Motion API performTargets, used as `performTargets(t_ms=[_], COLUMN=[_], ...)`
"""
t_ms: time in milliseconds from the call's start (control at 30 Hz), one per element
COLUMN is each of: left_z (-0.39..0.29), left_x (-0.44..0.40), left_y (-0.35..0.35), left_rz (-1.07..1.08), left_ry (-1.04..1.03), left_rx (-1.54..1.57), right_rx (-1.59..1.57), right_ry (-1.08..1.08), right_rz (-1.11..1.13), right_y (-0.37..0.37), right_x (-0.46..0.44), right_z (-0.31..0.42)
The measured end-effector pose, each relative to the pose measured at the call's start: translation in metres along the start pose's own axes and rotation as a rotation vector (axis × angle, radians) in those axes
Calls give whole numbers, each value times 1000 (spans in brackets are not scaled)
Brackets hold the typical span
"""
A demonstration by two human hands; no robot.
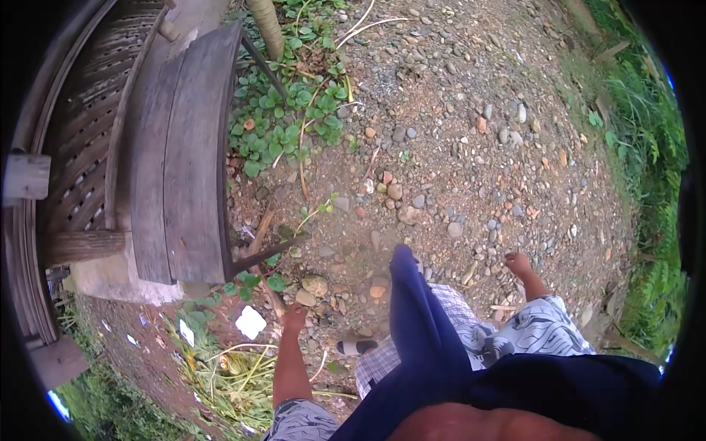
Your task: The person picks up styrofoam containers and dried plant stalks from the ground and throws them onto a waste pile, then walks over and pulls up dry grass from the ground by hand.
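My left hand [296, 317] hangs low beside my body, its fingers loosely curled and nothing visible in them. Nearest to it are a tan stone [315, 285] and a thin branch [266, 283] on the ground. On the other side my right hand [518, 262] hangs over the gravel, fingers curled in, with no object showing. Between the arms a dark blue cloth [423, 316] drops down from my chest over plaid shorts [450, 303]. One sandal [357, 346] shows below the shorts.
A wooden bench [184, 162] stands at the left, next to a slatted wooden structure [88, 125]. Leafy plants [283, 132] grow by the bench around a thin trunk [266, 29]. Stony ground [471, 147] stretches ahead. Cut stalks [243, 375] and a white scrap [251, 322] lie lower left.
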State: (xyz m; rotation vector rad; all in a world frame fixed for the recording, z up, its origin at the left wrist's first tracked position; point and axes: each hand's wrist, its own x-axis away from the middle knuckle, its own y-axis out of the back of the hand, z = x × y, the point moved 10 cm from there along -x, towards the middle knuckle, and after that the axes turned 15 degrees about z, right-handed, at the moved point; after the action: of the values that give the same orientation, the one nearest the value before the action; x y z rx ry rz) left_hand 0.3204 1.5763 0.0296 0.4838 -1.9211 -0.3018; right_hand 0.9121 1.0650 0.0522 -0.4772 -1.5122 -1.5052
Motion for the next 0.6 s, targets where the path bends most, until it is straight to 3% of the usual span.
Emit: performTargets(t_ms=[100,167,267,367,467,600], left_z=[-128,-174,-266,-295,-306,-278], left_x=[-25,-60,-72,-110,-142,-213], left_y=[3,-1,15,27,48,63], left_rz=[97,108,121,132,139,120], left_ry=[-114,-266,-307,-337,-195,-192], left_rx=[-108,-27,-170,-205,-176,-204], right_rx=[-102,-83,-25,-5,53,119], right_ry=[-4,-2,29,90,196,212], right_rz=[-92,-76,-79,-106,-142,-124], right_y=[61,81,106,150,196,272], right_x=[3,-8,-28,-43,-69,-130], right_z=[-7,-6,9,70,130,208])
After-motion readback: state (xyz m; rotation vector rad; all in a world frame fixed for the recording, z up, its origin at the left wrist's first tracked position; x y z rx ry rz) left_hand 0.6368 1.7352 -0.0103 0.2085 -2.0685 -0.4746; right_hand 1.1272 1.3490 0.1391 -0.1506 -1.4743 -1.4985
